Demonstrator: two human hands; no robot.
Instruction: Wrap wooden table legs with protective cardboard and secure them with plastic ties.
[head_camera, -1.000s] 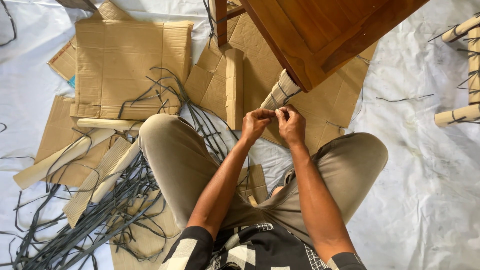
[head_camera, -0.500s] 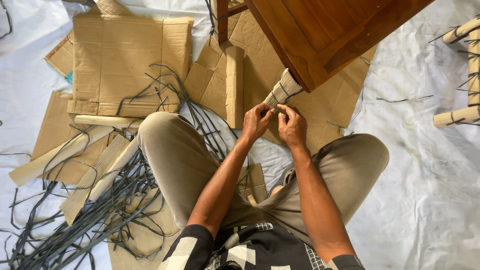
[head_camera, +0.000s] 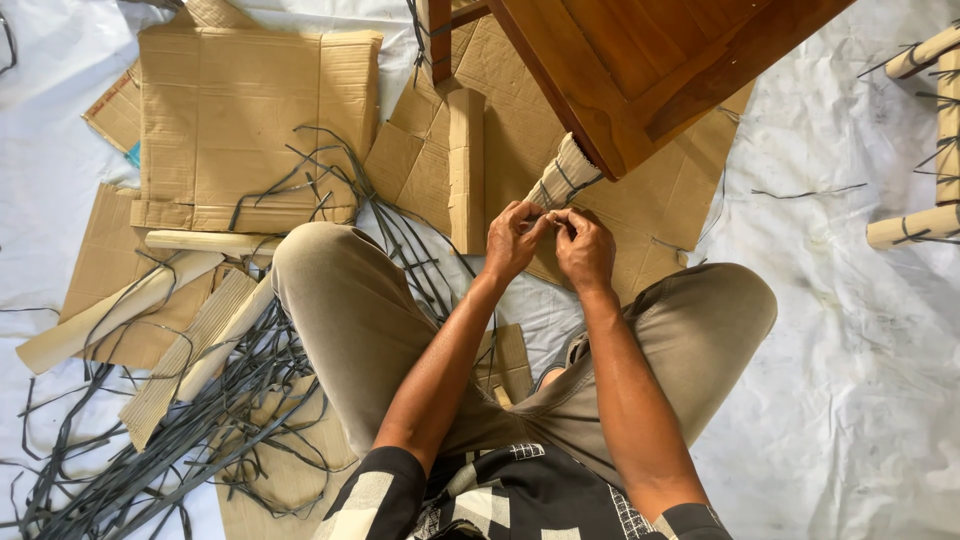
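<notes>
Both hands (head_camera: 550, 240) on cardboard-wrapped leg (head_camera: 565, 180)

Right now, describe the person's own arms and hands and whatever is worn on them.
Both arms are bare from the upper arm down. The left hand and right hand wear no gloves, and no rings or watch show. Short sleeves of a black shirt with cream blocks and thin grid lines end above the elbows.

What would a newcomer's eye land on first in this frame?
Probably the two hands meeting at the centre: the left hand and right hand pinch the lower end of a cardboard-wrapped furniture leg bound with dark straps. Above it sits the brown wooden furniture piece at top centre. At lower left, a tangle of dark strapping sprawls over flattened cardboard sheets on the white floor cover.
</notes>
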